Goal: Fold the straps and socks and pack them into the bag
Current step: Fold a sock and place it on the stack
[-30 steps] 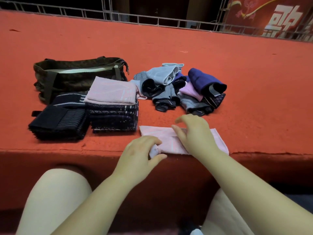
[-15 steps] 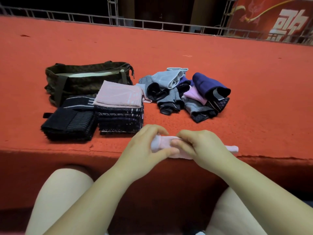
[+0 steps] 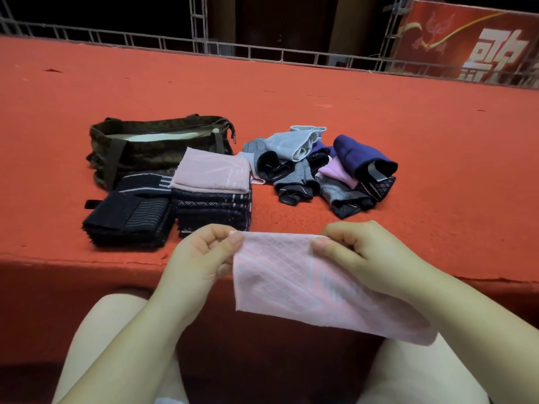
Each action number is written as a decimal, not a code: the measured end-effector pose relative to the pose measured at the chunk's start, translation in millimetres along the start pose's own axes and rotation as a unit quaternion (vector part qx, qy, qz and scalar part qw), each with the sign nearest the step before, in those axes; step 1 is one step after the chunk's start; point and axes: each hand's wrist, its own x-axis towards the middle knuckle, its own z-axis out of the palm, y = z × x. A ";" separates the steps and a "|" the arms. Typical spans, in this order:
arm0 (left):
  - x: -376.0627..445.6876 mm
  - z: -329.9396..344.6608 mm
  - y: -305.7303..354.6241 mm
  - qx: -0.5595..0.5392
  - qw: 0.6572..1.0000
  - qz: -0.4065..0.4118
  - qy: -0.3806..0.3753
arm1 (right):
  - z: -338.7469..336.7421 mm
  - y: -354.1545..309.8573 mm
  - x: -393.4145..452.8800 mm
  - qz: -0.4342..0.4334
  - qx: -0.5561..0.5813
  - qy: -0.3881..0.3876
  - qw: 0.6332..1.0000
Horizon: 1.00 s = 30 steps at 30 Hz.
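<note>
Both hands now hold the pink strap (image 3: 315, 290) up off the red carpeted ledge (image 3: 379, 118), where a second ago it lay flat at the near edge and half a second ago it was bunched between the fingers; it has been lifted clear and opened out, so it hangs in front of the ledge's front face above the person's knees, its far end drooping down and to the right; I judge this as the strap being straightened before its fold, so the fold itself is not yet made.

Seen from the head camera, the left hand (image 3: 201, 258) pinches the strap's upper left corner between thumb and curled fingers; the right hand (image 3: 358, 252) pinches the upper right part of the top edge the same way, knuckles toward the ledge; the two hands are level and apart, stretching the top edge taut between them; both forearms come up from the bottom corners of the view.

On the ledge, the folded pile (image 3: 213, 196) with a pink piece on top sits just beside a dark folded pile (image 3: 128, 220); behind them stands the olive bag (image 3: 151, 150), its top open; to the right lies a loose heap of socks (image 3: 320, 167); packing has, as far as I can judge, not begun.
</note>
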 end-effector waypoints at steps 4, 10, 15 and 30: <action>0.5 3.5 0.0 0.101 0.992 0.066 0.035 | -0.6 -4.2 -3.5 0.005 0.014 -0.054 0.998; 11.5 -0.9 11.3 0.315 0.920 0.165 0.164 | -14.2 21.4 -11.0 0.117 -0.059 -0.151 0.980; 18.0 5.3 1.9 0.302 0.935 0.126 0.136 | -27.0 57.2 -19.3 0.261 0.234 0.010 0.936; 46.4 74.3 -53.0 0.723 0.656 0.134 -0.170 | 61.0 31.8 0.3 0.135 -0.061 -0.051 0.988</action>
